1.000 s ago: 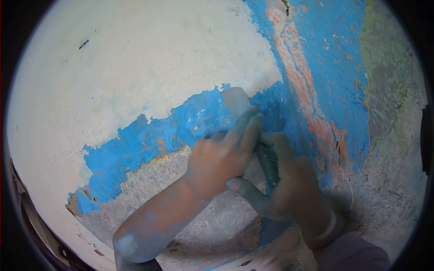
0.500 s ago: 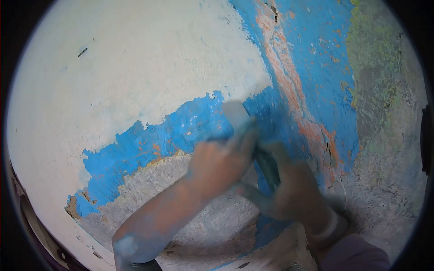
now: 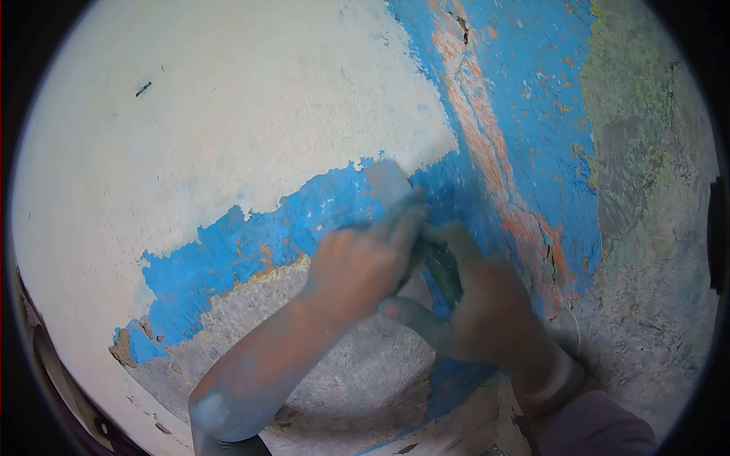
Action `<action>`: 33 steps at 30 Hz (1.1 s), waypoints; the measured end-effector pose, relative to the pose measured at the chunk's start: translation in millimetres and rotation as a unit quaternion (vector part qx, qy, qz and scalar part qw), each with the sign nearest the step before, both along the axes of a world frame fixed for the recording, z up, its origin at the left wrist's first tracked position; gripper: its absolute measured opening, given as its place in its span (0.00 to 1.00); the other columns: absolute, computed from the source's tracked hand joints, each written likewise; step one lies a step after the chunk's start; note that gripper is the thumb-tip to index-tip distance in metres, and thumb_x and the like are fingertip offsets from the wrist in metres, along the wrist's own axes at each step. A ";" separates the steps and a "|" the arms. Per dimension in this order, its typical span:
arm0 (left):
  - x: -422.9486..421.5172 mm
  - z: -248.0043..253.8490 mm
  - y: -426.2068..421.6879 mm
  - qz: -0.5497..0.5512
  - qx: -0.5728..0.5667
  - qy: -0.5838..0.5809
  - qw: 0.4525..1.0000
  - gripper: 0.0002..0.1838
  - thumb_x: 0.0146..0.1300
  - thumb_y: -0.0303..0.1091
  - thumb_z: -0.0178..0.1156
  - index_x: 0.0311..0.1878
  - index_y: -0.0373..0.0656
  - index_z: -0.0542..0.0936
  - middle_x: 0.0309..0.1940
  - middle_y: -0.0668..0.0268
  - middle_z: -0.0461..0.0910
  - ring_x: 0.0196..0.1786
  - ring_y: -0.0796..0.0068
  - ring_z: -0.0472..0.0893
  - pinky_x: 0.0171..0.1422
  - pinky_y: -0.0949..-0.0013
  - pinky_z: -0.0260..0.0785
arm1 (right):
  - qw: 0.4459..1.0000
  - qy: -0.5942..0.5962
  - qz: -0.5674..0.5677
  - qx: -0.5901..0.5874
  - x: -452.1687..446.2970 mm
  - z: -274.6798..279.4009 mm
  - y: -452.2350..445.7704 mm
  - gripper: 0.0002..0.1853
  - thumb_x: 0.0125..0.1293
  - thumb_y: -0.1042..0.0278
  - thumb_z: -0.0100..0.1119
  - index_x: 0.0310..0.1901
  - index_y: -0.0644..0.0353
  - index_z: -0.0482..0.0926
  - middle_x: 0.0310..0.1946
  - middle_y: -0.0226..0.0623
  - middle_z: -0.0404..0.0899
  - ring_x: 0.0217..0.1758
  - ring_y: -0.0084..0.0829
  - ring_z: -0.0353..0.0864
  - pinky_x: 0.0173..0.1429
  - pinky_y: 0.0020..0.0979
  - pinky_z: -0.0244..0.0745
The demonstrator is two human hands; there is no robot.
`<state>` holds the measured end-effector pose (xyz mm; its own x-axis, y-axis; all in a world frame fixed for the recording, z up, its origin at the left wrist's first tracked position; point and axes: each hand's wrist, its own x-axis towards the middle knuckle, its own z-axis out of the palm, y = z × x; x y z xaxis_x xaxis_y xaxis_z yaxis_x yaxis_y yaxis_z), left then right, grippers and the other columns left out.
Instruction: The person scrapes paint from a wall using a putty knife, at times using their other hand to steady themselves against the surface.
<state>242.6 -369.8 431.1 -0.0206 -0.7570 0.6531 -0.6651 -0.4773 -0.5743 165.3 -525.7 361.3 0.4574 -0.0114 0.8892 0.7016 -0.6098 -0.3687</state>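
A paint scraper with a flat, pale blade (image 3: 386,179) and a dark handle (image 3: 442,275) is held in both my hands. Its blade edge lies against the wall where the white paint (image 3: 243,114) meets the blue paint (image 3: 304,209). My left hand (image 3: 365,258) is closed near the base of the blade, fingers pointing up along it. Behind it, my right hand (image 3: 490,304) grips the handle, the thumb sticking out to the left. The palms hide part of the tool. Bluish-grey dust coats both hands and the left forearm.
Below the blue band is bare grey plaster (image 3: 357,372). A cracked strip with orange patches (image 3: 487,144) runs down the corner at right, beside more blue paint (image 3: 540,106) and rough grey-green wall (image 3: 639,167). A dark curved object (image 3: 65,380) shows at lower left.
The scraper and both hands have shifted slightly left and up along the edge of the white paint. Both hands keep their hold.
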 end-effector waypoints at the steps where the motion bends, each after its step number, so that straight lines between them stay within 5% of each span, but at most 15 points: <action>1: -0.6 2.0 -0.4 0.001 0.001 0.002 1.000 0.25 0.53 0.32 0.71 0.57 0.45 0.80 0.60 0.63 0.84 0.35 0.62 0.89 0.36 0.63 0.83 | 0.999 0.032 -0.020 -0.004 -1.3 4.7 0.9 0.38 0.59 0.44 0.75 0.59 0.61 0.67 0.24 0.44 0.81 0.27 0.52 0.86 0.30 0.46 0.80; 33: -6.5 11.3 -0.7 0.010 -0.026 -0.003 1.000 0.25 0.52 0.32 0.71 0.56 0.47 0.81 0.56 0.62 0.86 0.34 0.62 0.89 0.37 0.63 0.83 | 1.000 0.002 -0.017 -0.020 -8.5 10.5 -2.0 0.36 0.60 0.45 0.74 0.58 0.62 0.68 0.25 0.45 0.82 0.28 0.52 0.86 0.30 0.46 0.80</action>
